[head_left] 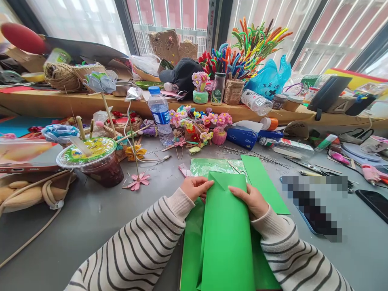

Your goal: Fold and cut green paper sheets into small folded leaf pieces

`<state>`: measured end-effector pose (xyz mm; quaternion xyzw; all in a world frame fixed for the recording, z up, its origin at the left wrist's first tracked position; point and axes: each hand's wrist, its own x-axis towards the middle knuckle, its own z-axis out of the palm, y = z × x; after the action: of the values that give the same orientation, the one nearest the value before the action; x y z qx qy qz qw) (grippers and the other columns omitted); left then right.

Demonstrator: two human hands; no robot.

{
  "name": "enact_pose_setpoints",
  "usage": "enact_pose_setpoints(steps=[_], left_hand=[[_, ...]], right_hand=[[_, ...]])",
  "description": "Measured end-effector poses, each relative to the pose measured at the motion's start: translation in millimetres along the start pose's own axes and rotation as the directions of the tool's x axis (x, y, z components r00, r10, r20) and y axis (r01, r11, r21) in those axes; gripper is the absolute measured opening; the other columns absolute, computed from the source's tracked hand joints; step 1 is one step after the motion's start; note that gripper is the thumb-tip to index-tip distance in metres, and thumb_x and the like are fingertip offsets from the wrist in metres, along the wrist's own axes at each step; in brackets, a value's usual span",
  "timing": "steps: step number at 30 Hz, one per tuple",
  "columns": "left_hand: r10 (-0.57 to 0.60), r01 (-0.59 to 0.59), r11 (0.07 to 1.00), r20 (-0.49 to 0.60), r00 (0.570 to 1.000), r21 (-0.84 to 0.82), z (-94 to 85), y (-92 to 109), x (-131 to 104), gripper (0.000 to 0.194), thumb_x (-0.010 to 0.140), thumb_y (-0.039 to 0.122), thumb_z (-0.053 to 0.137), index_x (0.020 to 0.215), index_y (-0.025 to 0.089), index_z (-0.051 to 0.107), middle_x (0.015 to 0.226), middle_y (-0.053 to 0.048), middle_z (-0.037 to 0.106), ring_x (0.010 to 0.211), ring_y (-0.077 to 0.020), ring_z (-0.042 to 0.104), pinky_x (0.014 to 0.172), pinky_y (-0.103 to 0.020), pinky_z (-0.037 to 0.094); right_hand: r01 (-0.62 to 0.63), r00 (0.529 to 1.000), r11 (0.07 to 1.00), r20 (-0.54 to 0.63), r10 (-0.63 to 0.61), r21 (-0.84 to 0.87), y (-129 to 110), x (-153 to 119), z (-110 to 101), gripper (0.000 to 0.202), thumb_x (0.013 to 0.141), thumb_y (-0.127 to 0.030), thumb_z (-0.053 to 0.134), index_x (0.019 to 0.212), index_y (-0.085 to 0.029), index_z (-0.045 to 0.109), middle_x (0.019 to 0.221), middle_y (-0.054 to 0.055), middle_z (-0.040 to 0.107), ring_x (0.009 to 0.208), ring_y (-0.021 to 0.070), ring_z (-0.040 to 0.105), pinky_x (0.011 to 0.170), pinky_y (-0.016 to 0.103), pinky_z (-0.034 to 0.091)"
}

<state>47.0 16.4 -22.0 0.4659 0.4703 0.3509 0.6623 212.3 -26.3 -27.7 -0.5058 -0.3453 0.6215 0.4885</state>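
A folded sheet of green paper [228, 238] stands out toward the camera at the lower middle, with a small creased triangle at its top left corner. My left hand [197, 188] pinches that corner between thumb and fingers. On the right edge, my right hand [250, 199] grips the same paper, thumb on the front face and fingers hidden behind. More green sheets lie beneath it, and a green strip [266, 186] rests to the right. Behind the paper, scissors [235, 166] lie on a clear plastic packet [198, 165].
A lidded drink cup [103, 169] and pink flower [139, 182] are on the left. A water bottle [160, 117] and pipe-cleaner flowers stand behind. At right lie a phone [374, 204], a pink glue gun [371, 173] and a partly pixelated object [315, 214].
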Motion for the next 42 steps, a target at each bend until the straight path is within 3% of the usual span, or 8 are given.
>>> enact_pose_setpoints(steps=[7,13,24,42], left_hand=[[0.017,-0.018,0.999,0.025,1.000,0.046,-2.2,-5.0,1.4,0.028,0.051,0.037,0.065,0.063,0.011,0.063,0.046,0.001,0.055,0.040,-0.0077,0.050,0.043,-0.018,0.044],[-0.008,0.008,1.000,-0.010,1.000,-0.007,0.8,-2.2,2.1,0.031,0.044,0.036,0.068,0.060,0.011,0.058,0.042,0.005,0.051,0.037,-0.0057,0.047,0.039,-0.017,0.042],[-0.018,0.018,0.999,-0.019,1.000,-0.033,0.5,-2.4,2.7,0.033,0.039,0.036,0.070,0.054,0.011,0.054,0.041,0.005,0.050,0.036,-0.0060,0.047,0.038,-0.017,0.041],[-0.009,0.010,0.999,0.016,1.000,-0.036,-1.6,-6.5,2.9,0.032,0.047,0.038,0.067,0.060,0.010,0.058,0.043,0.000,0.055,0.038,-0.0094,0.051,0.040,-0.020,0.044]], right_hand=[[-0.018,1.000,0.999,-0.007,0.018,-0.045,5.0,7.6,-15.6,0.028,0.055,-0.027,0.066,0.078,-0.012,0.059,0.070,0.004,0.066,0.062,0.0174,0.060,0.062,0.030,0.048],[-0.048,0.998,0.993,-0.048,0.043,-0.108,0.7,3.5,-10.3,0.028,0.051,-0.029,0.068,0.071,-0.012,0.060,0.064,0.004,0.065,0.055,0.0169,0.059,0.054,0.028,0.048],[-0.050,0.998,0.987,-0.048,0.043,-0.155,-0.6,3.2,-6.2,0.030,0.047,-0.032,0.069,0.067,-0.012,0.059,0.063,0.004,0.065,0.056,0.0180,0.060,0.054,0.028,0.048],[-0.057,0.997,0.980,-0.066,0.045,-0.190,-0.2,3.1,-7.6,0.032,0.047,-0.034,0.068,0.069,-0.012,0.059,0.064,0.005,0.065,0.057,0.0194,0.060,0.055,0.030,0.048]])
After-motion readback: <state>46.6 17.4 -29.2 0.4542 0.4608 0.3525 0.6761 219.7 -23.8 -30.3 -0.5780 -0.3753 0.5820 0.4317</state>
